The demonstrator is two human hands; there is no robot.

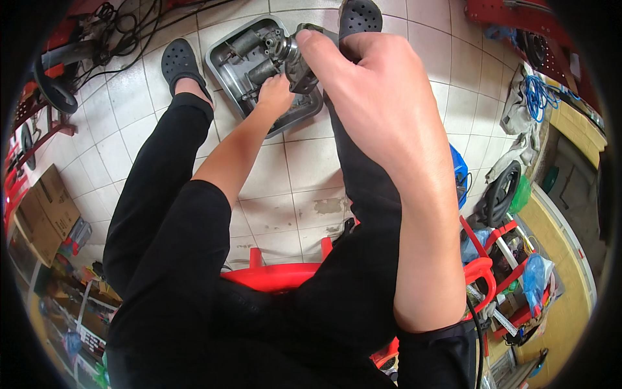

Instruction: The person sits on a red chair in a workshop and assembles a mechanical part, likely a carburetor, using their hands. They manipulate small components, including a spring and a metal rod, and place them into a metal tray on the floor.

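Observation:
My right hand (382, 91) is raised close in front of me, its thumb pressed on a dark, greasy metal machine part (299, 61) with a shiny round collar. The other fingers of this hand are out of sight behind it. Below and to the left, my left hand (276, 95) reaches into a grey rectangular tray (223, 79) on the floor. It looks closed, but its fingertips are partly hidden, and what they grip cannot be made out. Dark metal cylinders (246, 44) and smaller parts lie in the tray.
Black clogs (181, 61) flank the tray on the tiled floor (265, 168). Beneath me is a red plastic stool (275, 275). Cables (123, 29) lie at the far left, a cardboard box (48, 207) at left. Red racks, bags and a blue cord (539, 97) stand at right.

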